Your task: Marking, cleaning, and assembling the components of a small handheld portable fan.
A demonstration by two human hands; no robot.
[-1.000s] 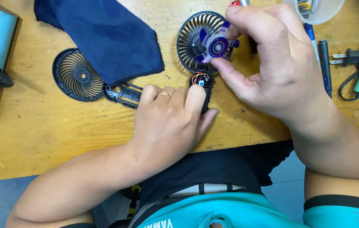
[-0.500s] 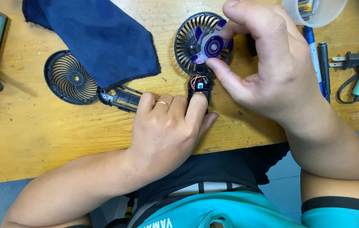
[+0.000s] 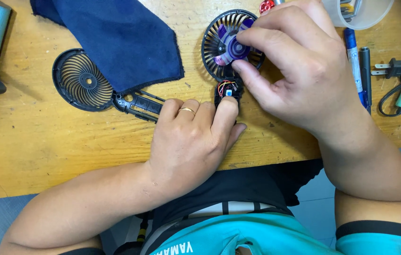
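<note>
Left hand (image 3: 188, 141) flat on wooden table (image 3: 44, 151), fingers curled over fan handle (image 3: 226, 97). Right hand (image 3: 299, 71) arched above, fingertips pinching purple blade (image 3: 228, 47) inside black fan grille (image 3: 214, 54) at table's far edge. Clear cup (image 3: 375, 14) at top right, contents unclear.

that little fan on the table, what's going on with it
A person has a small handheld fan apart on a wooden table. The left hand pins down the fan's handle, where coloured wires show. The right hand pinches the purple blade sitting in the round black grille. The other grille half lies to the left, partly under a dark blue cloth.
</note>
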